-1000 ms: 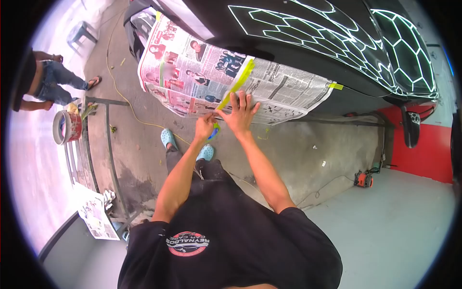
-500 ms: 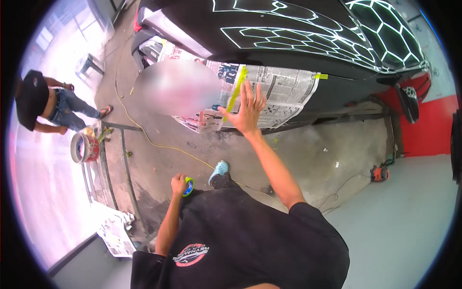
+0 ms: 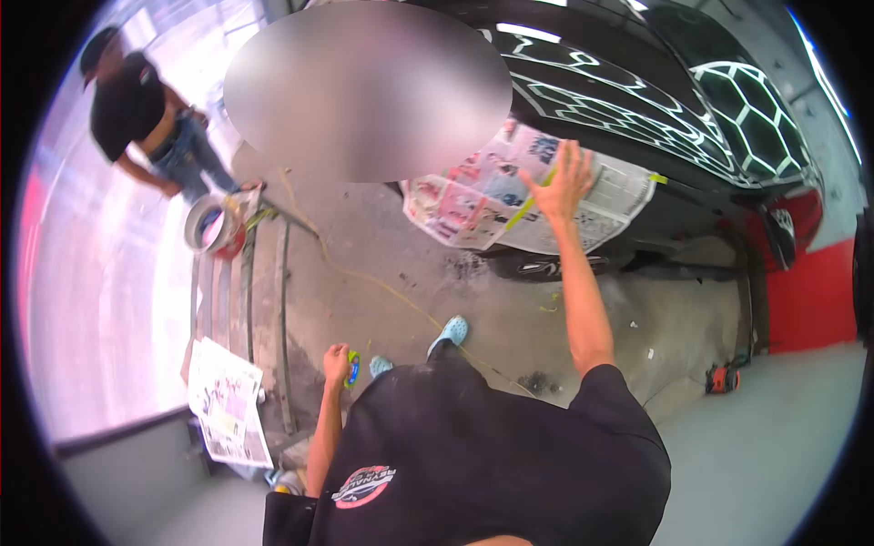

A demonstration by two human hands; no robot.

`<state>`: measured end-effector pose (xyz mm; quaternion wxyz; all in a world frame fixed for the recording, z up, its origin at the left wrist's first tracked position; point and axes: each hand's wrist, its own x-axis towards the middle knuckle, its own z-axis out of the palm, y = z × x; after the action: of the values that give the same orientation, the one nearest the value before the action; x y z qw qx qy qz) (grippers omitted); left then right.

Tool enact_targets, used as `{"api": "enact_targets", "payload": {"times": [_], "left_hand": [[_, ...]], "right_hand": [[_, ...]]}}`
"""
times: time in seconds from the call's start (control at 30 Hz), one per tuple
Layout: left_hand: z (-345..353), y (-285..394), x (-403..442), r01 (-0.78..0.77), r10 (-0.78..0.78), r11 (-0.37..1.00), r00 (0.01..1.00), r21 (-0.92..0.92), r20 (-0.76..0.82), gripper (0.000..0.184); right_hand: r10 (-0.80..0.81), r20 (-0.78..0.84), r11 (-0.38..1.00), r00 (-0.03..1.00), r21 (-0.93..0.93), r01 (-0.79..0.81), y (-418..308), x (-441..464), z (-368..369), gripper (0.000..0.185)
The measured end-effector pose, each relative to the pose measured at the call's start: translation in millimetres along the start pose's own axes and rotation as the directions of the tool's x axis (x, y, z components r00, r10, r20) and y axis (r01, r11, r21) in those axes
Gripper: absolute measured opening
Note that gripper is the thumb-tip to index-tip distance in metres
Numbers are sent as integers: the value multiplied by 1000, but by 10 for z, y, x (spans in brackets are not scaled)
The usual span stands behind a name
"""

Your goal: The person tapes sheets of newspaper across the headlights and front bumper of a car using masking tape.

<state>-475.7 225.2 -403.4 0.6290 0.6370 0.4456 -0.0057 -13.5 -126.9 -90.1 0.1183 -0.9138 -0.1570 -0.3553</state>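
the right hand [image 3: 564,189] lies with fingers spread wide on the printed paper newspaper sheet [image 3: 460,214], which hangs against the glossy black car body [image 3: 628,136]. a narrow yellow tape strip [image 3: 520,216] now runs over the sheet beside the thumb, and a short yellow tape tab [image 3: 657,178] sits at its far edge, so the paper seems partly fastened, though the blur makes it hard to say how firmly. the left hand [image 3: 336,363] has its fingers closed on the round yellow-green and blue tape roll [image 3: 353,369], well apart from the sheet
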Motion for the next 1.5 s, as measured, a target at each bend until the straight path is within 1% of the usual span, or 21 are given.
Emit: {"api": "enact_targets", "payload": {"times": [0.13, 0.2, 0.3, 0.37, 0.47, 0.6, 0.63, 0.7, 0.73, 0.8, 0.83, 0.9, 0.93, 0.97, 1.0, 1.03, 1.13, 1.17, 1.23, 1.4, 1.5], "left_hand": [[-495, -95, -303, 159, -169, 971, 985, -177, -45, 43], [-656, -222, -421, 211, -234, 962, 964, -175, -123, 46], [-991, -258, -669, 219, -305, 864, 944, -454, -126, 42], [-1151, -539, -625, 154, -286, 683, 956, -714, -67, 36], [-1379, -625, -860, -151, -395, 186, 894, -971, -214, 30], [-1735, -1017, -1097, -496, -382, -319, 847, -807, -370, 35], [-1820, -873, -1165, -540, -375, -330, 828, -774, -418, 34], [-2060, -839, -1109, -533, -361, -127, 810, -836, -462, 34], [-2240, -1054, -959, -438, -316, 9, 852, -899, -418, 34], [-2393, -943, -882, -395, -369, 147, 828, -907, -421, 28], [-2531, -1097, -638, -378, -491, 364, 699, -851, -520, 23], [-2833, -1580, -44, -124, -453, 808, 493, -575, -743, 25], [-2972, -1681, 196, 131, -141, 987, 397, -96, -907, 36], [-3138, -1230, 434, 376, -240, 926, 547, -21, -802, 48], [-3106, -1133, 503, 350, -90, 928, 540, 127, -837, 57], [-3172, -1114, 611, 493, -230, 863, 578, 110, -783, 66], [-3306, -1334, 868, 467, -144, 838, 689, 284, -710, 70], [-3323, -1348, 869, 422, -83, 843, 716, 334, -694, 67], [-3379, -1396, 826, 335, -7, 866, 749, 370, -663, 61], [-3504, -1390, 640, 216, 96, 896, 759, 389, -644, 46], [-3714, -1365, 543, 280, 99, 893, 642, 353, -760, 47]], "right_hand": [[-174, -124, 964, 977, 180, 195, -674, -329, 59, 92], [-201, 25, 927, 979, 328, 182, -1191, -797, 157, 74], [-398, 325, 849, 858, 485, 210, -1569, -1785, 788, 52], [-486, 625, 822, 611, 564, 77, -1739, -2441, 1178, 44], [-656, 708, 736, 259, 677, 12, -2196, -3127, 1418, 45], [-637, 735, 766, -230, 636, -91, -2828, -3452, 1633, 51], [-628, 734, 775, -259, 619, -127, -2988, -3411, 1577, 52], [-591, 756, 806, -280, 561, -187, -3276, -3106, 1453, 52], [-649, 748, 756, -135, 616, -223, -3260, -3209, 1614, 48], [-634, 767, 751, -97, 581, -314, -3350, -3212, 1627, 47], [-593, 804, 757, -31, 544, -361, -3368, -3118, 1653, 46], [-513, 856, 764, 60, 488, -423, -3298, -3046, 1731, 42], [-416, 897, 789, 148, 437, -432, -3167, -3003, 1695, 40], [-223, 931, 809, 290, 342, -477, -2962, -2951, 1522, 39], [-149, 929, 819, 340, 308, -484, -2926, -2960, 1463, 38], [-51, 932, 802, 359, 253, -541, -2823, -2986, 1412, 37], [144, 927, 744, 345, 129, -656, -2342, -3530, 1114, 35], [176, 929, 742, 327, 93, -664, -2247, -3739, 983, 34], [315, 940, 669, 129, -123, -733, -2284, -4027, 611, 31], [323, 927, 713, -192, -372, -595, -2821, -4436, 64, 26], [172, 981, 773, -91, -192, -605, -2859, -4824, 383, 29]]}}
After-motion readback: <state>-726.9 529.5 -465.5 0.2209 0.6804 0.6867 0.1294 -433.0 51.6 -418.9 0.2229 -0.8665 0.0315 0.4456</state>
